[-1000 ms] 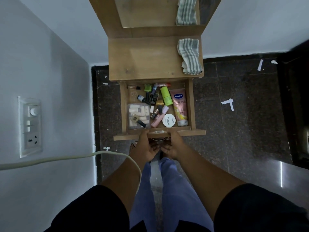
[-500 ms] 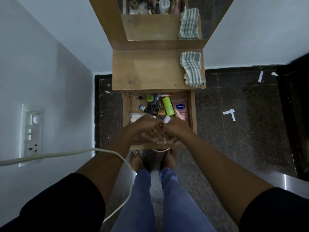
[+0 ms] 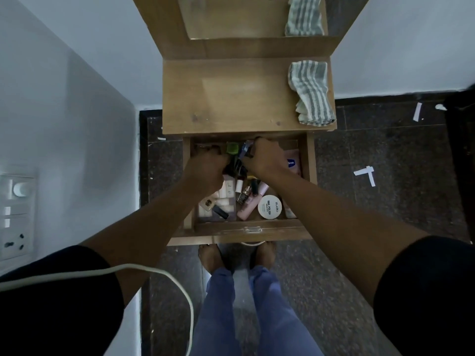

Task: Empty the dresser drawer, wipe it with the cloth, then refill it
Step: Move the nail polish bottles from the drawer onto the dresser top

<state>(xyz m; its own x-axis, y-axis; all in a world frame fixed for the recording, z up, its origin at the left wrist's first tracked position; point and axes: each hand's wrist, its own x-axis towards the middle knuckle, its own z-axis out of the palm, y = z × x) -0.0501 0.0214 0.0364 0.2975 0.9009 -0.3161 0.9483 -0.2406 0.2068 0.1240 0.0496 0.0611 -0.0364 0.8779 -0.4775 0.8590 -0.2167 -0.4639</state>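
Observation:
The wooden dresser drawer (image 3: 246, 231) is pulled out, with cosmetics lying in it. Both my hands reach into its back half. My left hand (image 3: 205, 168) curls its fingers round small dark bottles (image 3: 235, 165) beside a green cap (image 3: 232, 147). My right hand (image 3: 264, 156) curls over a bluish tube (image 3: 245, 149) at the back and hides what lies under its palm. Nearer the front lie a white nail-polish tub (image 3: 270, 206), a pink bottle (image 3: 246, 210), a make-up palette (image 3: 222, 202) and a pink Vaseline tube (image 3: 293, 163). The striped cloth (image 3: 312, 93) lies folded on the dresser top (image 3: 226, 98), at its right.
A mirror (image 3: 231, 16) stands behind the dresser top. On the left, a wall carries a switch panel (image 3: 15, 214). A white cable (image 3: 154, 272) crosses in front of my left arm. My bare feet (image 3: 213, 258) stand on the dark stone floor under the drawer front.
My hands left the drawer's front edge, passed over the front items and now sit at the back of the drawer, with their fingers curled on the cosmetics there.

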